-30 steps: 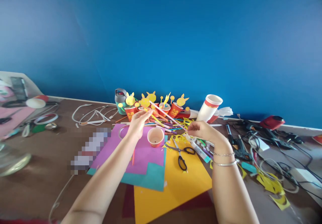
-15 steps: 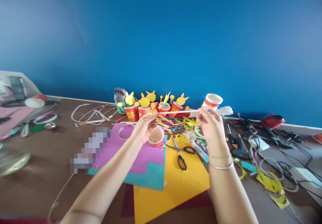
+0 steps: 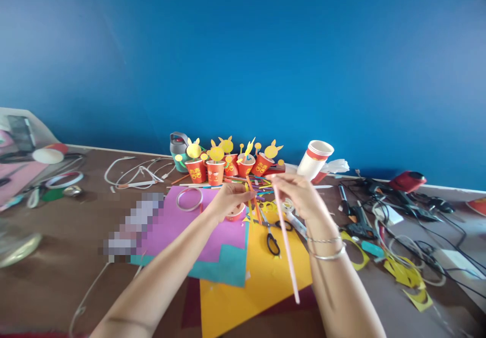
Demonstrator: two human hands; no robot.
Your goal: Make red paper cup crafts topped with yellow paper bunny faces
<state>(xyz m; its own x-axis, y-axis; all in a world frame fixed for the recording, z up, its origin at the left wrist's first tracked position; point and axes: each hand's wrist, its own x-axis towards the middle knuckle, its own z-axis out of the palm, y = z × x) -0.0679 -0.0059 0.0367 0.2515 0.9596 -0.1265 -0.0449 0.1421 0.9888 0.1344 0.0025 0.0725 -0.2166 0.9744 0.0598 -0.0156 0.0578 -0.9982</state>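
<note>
My right hand [image 3: 298, 194] pinches the top end of a long pale pink straw [image 3: 285, 239], which hangs down over the yellow paper. My left hand [image 3: 235, 199] is closed, thumb and fingers together, on thin yellow [image 3: 249, 209] and orange straws [image 3: 257, 207]. Just below the left hand is a red paper cup [image 3: 236, 214], partly hidden by it. Scissors with black handles [image 3: 273, 244] lie open on the yellow paper [image 3: 243, 297]. Behind the hands stand several red cups [image 3: 215, 172] with yellow eared paper heads [image 3: 217, 153] rising from them.
Purple paper [image 3: 190, 231] and teal paper [image 3: 224, 272] lie in front, with a tape roll [image 3: 189, 199] on top. Stacked white cups [image 3: 315, 160] lean at the back. To the right are a glue gun [image 3: 362, 221], cables and yellow scraps [image 3: 406, 272]. A blue wall [image 3: 243, 65] stands behind.
The pink straw stretched level between both hands; now it hangs from the right hand alone. Both hands came lower and closer together, and the yellow and orange straws swung more upright.
</note>
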